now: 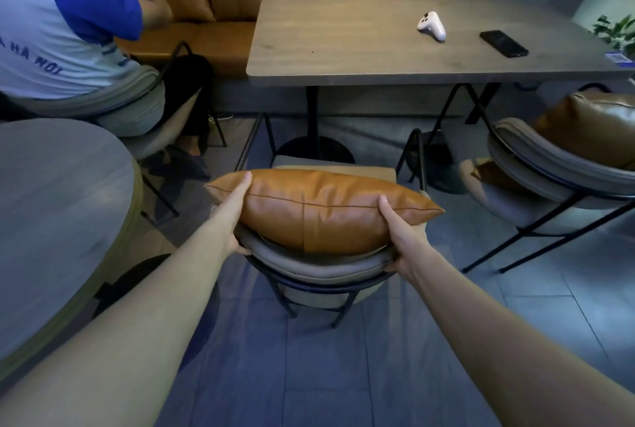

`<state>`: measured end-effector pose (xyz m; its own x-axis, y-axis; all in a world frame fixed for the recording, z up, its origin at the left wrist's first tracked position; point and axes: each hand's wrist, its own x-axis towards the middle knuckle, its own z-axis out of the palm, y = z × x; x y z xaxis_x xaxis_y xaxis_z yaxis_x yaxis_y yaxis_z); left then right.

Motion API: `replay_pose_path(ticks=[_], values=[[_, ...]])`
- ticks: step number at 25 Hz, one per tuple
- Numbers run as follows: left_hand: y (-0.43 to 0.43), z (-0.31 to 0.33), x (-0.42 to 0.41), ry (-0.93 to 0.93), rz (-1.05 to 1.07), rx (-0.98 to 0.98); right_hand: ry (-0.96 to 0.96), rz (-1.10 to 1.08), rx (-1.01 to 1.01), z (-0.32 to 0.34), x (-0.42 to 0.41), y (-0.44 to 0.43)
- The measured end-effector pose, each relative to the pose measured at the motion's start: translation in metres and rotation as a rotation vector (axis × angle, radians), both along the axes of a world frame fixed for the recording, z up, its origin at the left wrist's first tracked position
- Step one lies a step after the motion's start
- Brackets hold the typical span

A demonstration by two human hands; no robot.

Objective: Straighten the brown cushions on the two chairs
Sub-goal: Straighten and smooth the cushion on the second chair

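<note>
A brown leather cushion (323, 210) stands on its long edge against the curved grey backrest of the near chair (323, 270), in the middle of the view. My left hand (232, 212) grips its left end and my right hand (400, 237) grips its right end, thumbs on the cushion's near face. A second brown cushion (591, 124) leans tilted in the chair on the right (536, 158), which is partly cut off by the frame edge.
A wooden table (378, 49) stands beyond the near chair, with a white game controller (432, 25) and a black phone (503, 43) on it. A round table (58, 203) is at the left. A seated person (65, 31) occupies the far-left chair.
</note>
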<state>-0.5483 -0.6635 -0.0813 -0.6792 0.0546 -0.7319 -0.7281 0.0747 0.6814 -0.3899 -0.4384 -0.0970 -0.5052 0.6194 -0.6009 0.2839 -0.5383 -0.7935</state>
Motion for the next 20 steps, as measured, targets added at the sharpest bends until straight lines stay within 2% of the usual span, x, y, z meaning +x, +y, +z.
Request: replay_pose_path(ticks=[7, 20], values=[[-0.004, -0.01, -0.005, -0.021, -0.065, 0.012, -0.044, 0.067, 0.044, -0.009, -0.006, 0.016], [0.051, -0.024, -0.019, -0.024, 0.041, 0.086, -0.073, 0.148, 0.163, -0.007, -0.039, 0.087]])
